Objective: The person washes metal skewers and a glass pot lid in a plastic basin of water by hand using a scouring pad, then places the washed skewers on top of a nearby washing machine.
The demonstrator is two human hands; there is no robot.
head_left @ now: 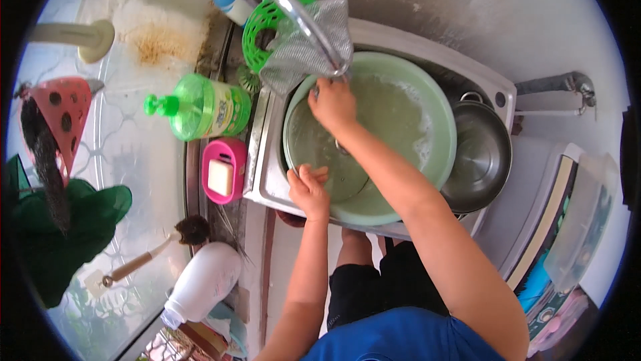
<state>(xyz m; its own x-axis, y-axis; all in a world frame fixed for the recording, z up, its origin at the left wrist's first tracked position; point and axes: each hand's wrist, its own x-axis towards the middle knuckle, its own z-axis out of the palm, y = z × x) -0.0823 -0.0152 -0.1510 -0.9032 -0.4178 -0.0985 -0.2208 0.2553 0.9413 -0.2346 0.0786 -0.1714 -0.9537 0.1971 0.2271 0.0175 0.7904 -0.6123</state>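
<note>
1. At centre frame, in the sink [497, 91]: green basin [437, 161] full of cloudy, soapy water, glass lid [334, 164] lying in it, half under.
2. Left hand [308, 191] at the basin's lower-left rim, fingers [314, 174] curled over the lid's near edge, gripping it.
3. Right hand [332, 104] reaching in at the top of the basin, just under the tap [304, 17], fingers bent and closed; whether on anything, cannot tell.
4. Right of the basin: steel pot [477, 154], touching it.
5. Left of centre: pink soap dish [224, 169], green bottle [200, 107] lying above it.
</note>
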